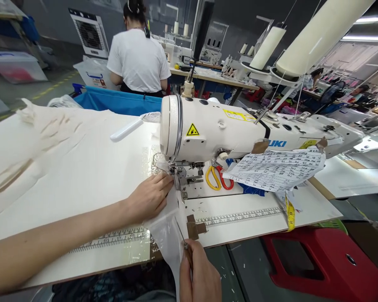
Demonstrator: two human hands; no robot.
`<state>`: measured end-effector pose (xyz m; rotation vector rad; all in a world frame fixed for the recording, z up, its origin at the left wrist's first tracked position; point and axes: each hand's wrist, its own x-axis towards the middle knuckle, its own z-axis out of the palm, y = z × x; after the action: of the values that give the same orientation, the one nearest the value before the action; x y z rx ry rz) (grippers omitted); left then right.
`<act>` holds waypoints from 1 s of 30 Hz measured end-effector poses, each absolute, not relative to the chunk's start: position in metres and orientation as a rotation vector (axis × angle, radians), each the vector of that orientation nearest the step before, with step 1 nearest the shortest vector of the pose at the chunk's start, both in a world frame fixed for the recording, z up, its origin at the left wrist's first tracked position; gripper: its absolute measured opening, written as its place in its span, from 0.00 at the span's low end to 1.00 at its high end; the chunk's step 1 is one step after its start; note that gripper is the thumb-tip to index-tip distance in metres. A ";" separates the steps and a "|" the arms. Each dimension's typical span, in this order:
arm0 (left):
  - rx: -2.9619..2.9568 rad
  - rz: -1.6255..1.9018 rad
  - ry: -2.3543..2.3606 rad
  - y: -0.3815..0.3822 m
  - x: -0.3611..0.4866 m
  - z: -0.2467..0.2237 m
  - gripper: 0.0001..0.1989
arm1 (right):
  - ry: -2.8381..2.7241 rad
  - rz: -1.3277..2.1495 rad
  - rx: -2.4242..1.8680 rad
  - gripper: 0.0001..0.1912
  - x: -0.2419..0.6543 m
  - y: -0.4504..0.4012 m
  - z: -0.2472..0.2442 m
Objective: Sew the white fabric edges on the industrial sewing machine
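Note:
A white sewing machine [204, 126] stands on the table, its needle area just beyond my left hand [153, 195]. The fingers of that hand are bent together and press on thin white fabric [165, 230] beside the presser foot. From there the fabric hangs over the table's front edge. My right hand [200, 272] is closed around the brown handle of a thin pointed tool [180, 230], whose metal tip lies against the fabric. Scissors with yellow and red handles [220, 178] rest under the machine arm.
White fabric pieces [53, 134] lie at the left of the table. A printed sheet [277, 170] and yellow measuring tape [290, 214] hang at the right. A red stool [334, 268] stands below. A person in a white shirt [138, 61] sits ahead, beyond a blue cloth bin [116, 100].

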<state>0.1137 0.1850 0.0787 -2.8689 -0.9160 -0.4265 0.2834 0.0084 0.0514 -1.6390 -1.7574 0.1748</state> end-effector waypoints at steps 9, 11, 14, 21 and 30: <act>-2.934 -0.404 -0.895 0.184 0.104 0.072 0.24 | -1.811 0.109 -1.610 0.16 0.287 0.012 0.049; -2.918 -0.391 -0.910 0.185 0.105 0.074 0.24 | -1.814 0.079 -1.595 0.17 0.285 0.014 0.048; -2.903 -0.345 -0.935 0.184 0.107 0.075 0.25 | -1.805 0.040 -1.604 0.17 0.283 0.019 0.048; -2.903 -0.347 -0.947 0.179 0.108 0.075 0.25 | -1.834 0.100 -1.648 0.19 0.283 0.026 0.051; -2.902 -0.379 -0.884 0.168 0.108 0.076 0.25 | -1.862 0.063 -1.630 0.19 0.282 0.037 0.056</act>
<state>0.1084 0.1680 0.0765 -2.9019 -0.8842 -0.3793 0.2824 0.0369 0.0555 -1.6295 -1.8616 0.0635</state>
